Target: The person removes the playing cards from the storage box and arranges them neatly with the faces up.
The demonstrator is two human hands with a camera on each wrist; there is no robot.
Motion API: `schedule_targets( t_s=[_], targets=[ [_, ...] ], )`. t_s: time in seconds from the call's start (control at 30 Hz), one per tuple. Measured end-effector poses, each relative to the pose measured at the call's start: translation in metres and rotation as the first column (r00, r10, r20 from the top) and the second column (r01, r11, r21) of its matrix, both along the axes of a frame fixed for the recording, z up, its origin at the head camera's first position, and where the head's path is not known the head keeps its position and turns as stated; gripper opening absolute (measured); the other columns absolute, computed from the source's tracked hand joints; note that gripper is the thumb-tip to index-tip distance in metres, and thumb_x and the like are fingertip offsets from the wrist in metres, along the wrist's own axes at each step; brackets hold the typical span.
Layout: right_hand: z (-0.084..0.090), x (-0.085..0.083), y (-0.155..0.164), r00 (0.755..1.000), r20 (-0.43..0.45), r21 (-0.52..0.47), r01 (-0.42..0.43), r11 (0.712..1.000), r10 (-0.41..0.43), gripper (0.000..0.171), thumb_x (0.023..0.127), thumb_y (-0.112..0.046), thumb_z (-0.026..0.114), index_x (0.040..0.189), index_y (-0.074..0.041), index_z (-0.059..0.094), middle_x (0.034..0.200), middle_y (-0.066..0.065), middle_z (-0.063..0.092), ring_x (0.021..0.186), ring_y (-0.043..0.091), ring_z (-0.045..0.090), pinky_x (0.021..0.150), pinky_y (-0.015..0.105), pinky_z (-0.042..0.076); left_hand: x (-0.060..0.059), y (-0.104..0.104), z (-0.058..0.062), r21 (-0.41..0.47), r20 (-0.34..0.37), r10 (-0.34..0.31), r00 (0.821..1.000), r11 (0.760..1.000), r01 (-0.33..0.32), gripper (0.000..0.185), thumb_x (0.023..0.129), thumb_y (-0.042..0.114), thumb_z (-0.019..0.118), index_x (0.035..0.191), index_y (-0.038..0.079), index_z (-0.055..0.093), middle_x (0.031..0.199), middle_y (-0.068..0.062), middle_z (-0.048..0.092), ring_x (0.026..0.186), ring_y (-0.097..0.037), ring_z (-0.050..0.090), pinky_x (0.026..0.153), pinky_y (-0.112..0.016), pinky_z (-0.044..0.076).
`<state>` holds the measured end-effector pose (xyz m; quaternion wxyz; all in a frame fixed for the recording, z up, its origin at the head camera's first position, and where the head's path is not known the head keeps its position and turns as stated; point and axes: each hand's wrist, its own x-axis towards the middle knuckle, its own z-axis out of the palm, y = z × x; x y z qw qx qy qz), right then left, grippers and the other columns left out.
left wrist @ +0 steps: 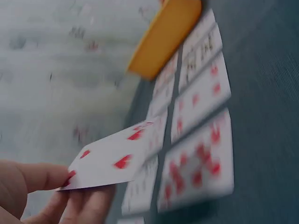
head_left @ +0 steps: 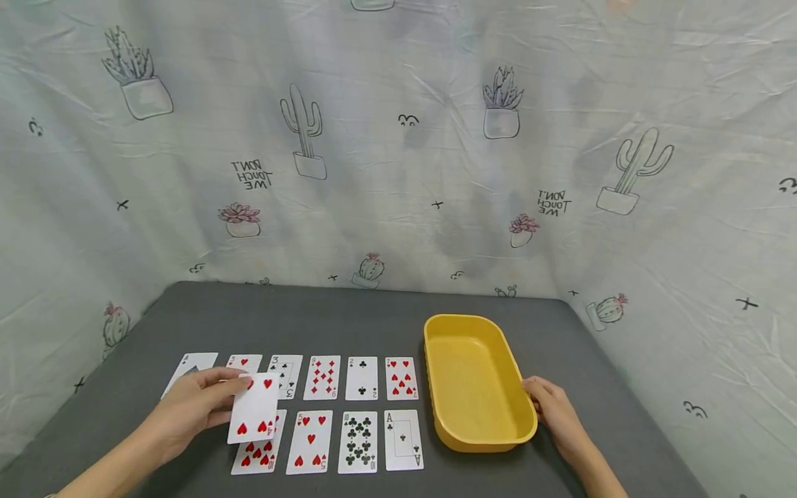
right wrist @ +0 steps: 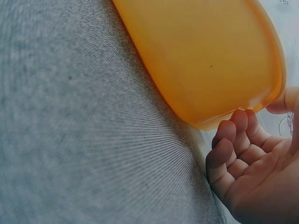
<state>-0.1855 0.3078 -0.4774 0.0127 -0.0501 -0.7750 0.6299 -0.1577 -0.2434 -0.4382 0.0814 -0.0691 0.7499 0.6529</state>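
Grip on card, grey table

My left hand pinches a heart card left of the yellow tray; right hand touches the tray's right rim.

Your left hand & right hand are both bare w/ forearms uncovered to the frame edge: no sleeves, gloves, rings or watch showing, nails short & unpainted.
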Motion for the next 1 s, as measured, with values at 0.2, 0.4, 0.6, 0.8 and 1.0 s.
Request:
schedule_targets(
  t_s=[0.2, 0.4, 0.6, 0.8, 1.0],
  targets=[
    [0.002, -0.001, 0.000, 1.000, -0.005, -0.001, 0.003, 1.000, -0.003, 0.031, 0.103, -0.021, 0.050, 0.088, 0.006, 0.056, 0.065, 0.002, 0.039, 0.052, 0.010, 0.037, 0.048, 0.022, 0.035, 0.003, -0.050, -0.020, -0.118, 0.097, 0.013, 0.995, 0.993, -0.002, 0.058, 0.092, 0.028, 0.072, 0.126, -0.014, 0.052, 0.111, -0.014, 0.066, 0.092, -0.022, 0.065, 0.076, -0.039, 0.058],
    [0.004, -0.001, 0.000, 1.000, 0.003, -0.002, -0.007, 1.000, 0.007, 0.031, 0.103, -0.020, 0.049, 0.090, 0.007, 0.057, 0.066, 0.003, 0.041, 0.053, 0.011, 0.040, 0.049, 0.022, 0.037, 0.005, -0.069, -0.033, -0.255, 0.085, 0.012, 0.996, 0.967, 0.010, 0.056, 0.089, 0.029, 0.075, 0.119, -0.015, 0.059, 0.105, -0.015, 0.068, 0.087, -0.020, 0.065, 0.072, -0.038, 0.059],
    [0.004, -0.001, 0.001, 1.000, 0.003, -0.002, -0.010, 1.000, 0.010, 0.032, 0.104, -0.021, 0.049, 0.092, 0.008, 0.058, 0.068, 0.005, 0.046, 0.055, 0.012, 0.045, 0.049, 0.022, 0.041, 0.004, -0.070, -0.035, -0.469, -0.006, 0.015, 1.000, 0.883, -0.016, 0.052, 0.078, 0.036, 0.084, 0.105, -0.006, 0.071, 0.096, -0.012, 0.070, 0.075, -0.017, 0.063, 0.061, -0.031, 0.058],
    [0.002, -0.002, 0.001, 1.000, 0.003, -0.010, -0.009, 1.000, 0.009, 0.031, 0.103, -0.020, 0.049, 0.093, 0.007, 0.059, 0.069, 0.005, 0.047, 0.056, 0.012, 0.046, 0.050, 0.023, 0.042, 0.001, -0.068, -0.036, -0.563, -0.035, 0.002, 0.999, 0.826, -0.021, 0.052, 0.072, 0.038, 0.088, 0.101, -0.002, 0.074, 0.088, -0.007, 0.072, 0.070, -0.016, 0.062, 0.057, -0.030, 0.056],
    [0.000, -0.002, 0.000, 1.000, 0.014, -0.017, -0.013, 1.000, 0.013, 0.030, 0.103, -0.021, 0.049, 0.092, 0.005, 0.059, 0.070, 0.006, 0.046, 0.056, 0.013, 0.046, 0.050, 0.024, 0.043, 0.004, -0.067, -0.036, -0.572, -0.064, 0.023, 0.998, 0.818, -0.056, 0.045, 0.072, 0.036, 0.088, 0.096, 0.000, 0.074, 0.082, -0.005, 0.072, 0.066, -0.017, 0.063, 0.055, -0.029, 0.056]
  ],
)
